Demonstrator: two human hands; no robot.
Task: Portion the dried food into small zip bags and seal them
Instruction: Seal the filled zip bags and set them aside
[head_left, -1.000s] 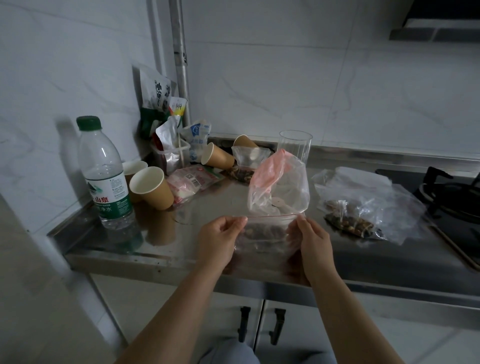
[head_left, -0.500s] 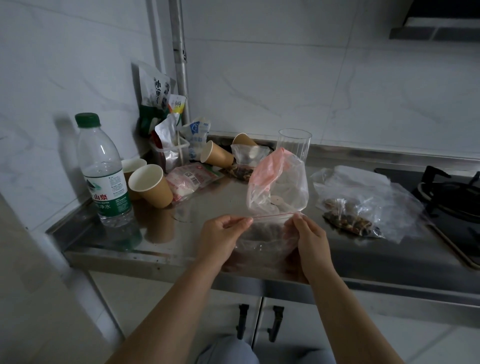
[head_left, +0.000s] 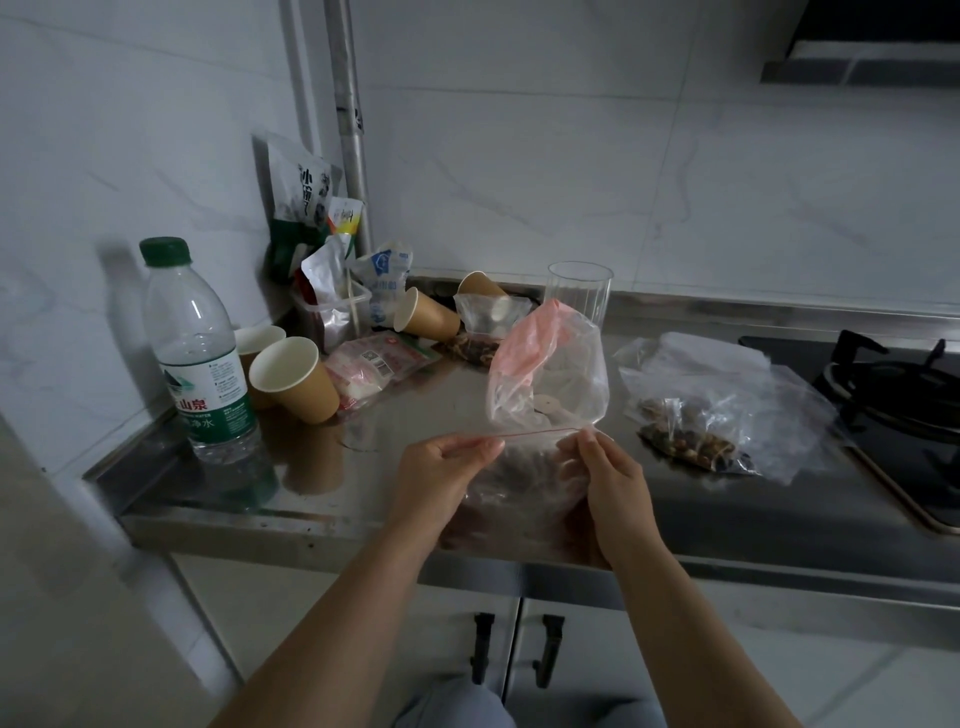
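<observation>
From the head camera, the person stood before the steel table and held a small zip bag just over its front edge. The left hand pinched the left end of the red zip strip between thumb and curled fingers. The right hand pinched the right end in the same way, so both hands were closed on the bag. The strip ran almost level from left to right, which was the long axis of the mouth. The mouth pointed up and the body hung down, with dark dried food dimly seen inside.

I judged the bag to be light, thin and soft, and a little slippery. It would sag if taken by the body, so the stiff strip was the best place to hold and press. Whether the strip was already closed I could not tell.

Behind it stood a bigger clear bag with a pink part. Another bag of dried food lay at the right, near the gas stove. A water bottle and paper cups stood at the left.
</observation>
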